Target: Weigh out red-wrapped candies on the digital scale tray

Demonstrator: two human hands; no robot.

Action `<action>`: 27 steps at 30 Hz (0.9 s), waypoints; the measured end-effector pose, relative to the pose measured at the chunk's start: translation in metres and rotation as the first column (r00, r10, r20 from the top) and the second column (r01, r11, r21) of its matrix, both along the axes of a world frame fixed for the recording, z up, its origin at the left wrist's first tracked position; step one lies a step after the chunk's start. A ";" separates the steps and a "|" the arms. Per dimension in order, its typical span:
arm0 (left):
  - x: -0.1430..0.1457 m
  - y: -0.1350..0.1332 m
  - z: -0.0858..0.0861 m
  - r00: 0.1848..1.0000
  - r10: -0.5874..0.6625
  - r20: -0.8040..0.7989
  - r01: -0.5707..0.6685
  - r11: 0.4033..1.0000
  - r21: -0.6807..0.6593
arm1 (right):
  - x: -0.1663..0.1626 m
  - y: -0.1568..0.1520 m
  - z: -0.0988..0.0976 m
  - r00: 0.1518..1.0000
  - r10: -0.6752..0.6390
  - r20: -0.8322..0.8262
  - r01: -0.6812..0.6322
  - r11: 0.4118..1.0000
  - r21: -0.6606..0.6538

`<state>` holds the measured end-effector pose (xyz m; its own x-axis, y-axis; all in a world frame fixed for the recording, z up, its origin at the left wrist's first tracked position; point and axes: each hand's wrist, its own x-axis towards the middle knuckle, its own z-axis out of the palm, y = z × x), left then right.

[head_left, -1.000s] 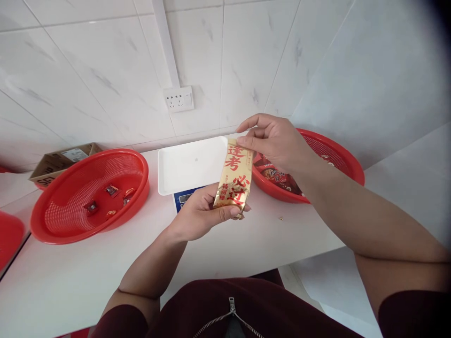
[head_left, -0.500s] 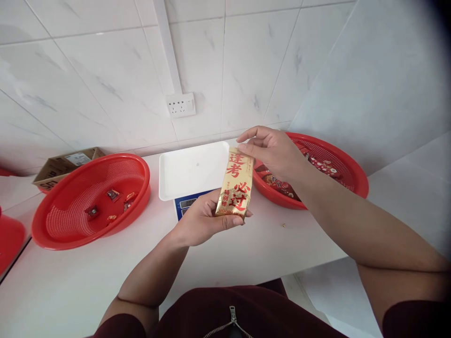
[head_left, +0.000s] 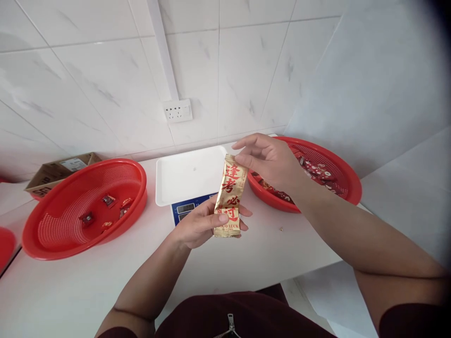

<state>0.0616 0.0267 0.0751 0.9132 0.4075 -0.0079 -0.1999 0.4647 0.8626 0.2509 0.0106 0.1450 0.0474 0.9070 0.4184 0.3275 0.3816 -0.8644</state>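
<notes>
A gold snack packet (head_left: 230, 192) with red Chinese characters and "GOOD LUCK" near its lower end is held upright, slightly tilted, between both hands. My left hand (head_left: 202, 220) grips its lower part, thumb across the front and fingers behind. At the top edge my right hand (head_left: 269, 159) pinches the packet's corner between thumb and fingers. Behind the packet stands a blue scale (head_left: 178, 206) with a white tray (head_left: 190, 176); part of the scale is hidden by my left hand. What the packet contains cannot be seen.
To the left, a red perforated basket (head_left: 58, 232) holds several small wrapped pieces, with a cardboard box (head_left: 45, 176) behind it. Another red basket (head_left: 347, 176) with many red packets is at right, partly behind my right arm. A tiny gold scrap (head_left: 281, 229) lies on the white table (head_left: 268, 258).
My left thumb has shifted up onto the packet's front, and the packet's lower end now shows below it. My right hand keeps its pinch at the top. The camera view has shifted slightly.
</notes>
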 end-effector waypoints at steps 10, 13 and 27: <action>-0.004 -0.006 0.011 0.994 0.080 -0.068 -0.067 0.983 0.170 | 0.002 0.004 -0.004 1.000 0.024 -0.013 -0.025 0.999 -0.048; -0.010 0.007 0.009 0.897 0.397 -0.197 -0.243 0.813 0.530 | 0.011 0.006 -0.012 0.998 0.039 0.046 -0.035 0.996 -0.076; -0.014 0.075 -0.040 0.519 0.850 -0.089 0.311 -0.090 0.946 | 0.160 -0.048 -0.068 0.627 -0.009 0.779 0.445 0.825 -0.349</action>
<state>0.0478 0.1012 0.0355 0.5942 0.7437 0.3064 0.7278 -0.6593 0.1890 0.4110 -0.0373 0.0772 0.1661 0.9842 -0.0613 0.9279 -0.1771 -0.3282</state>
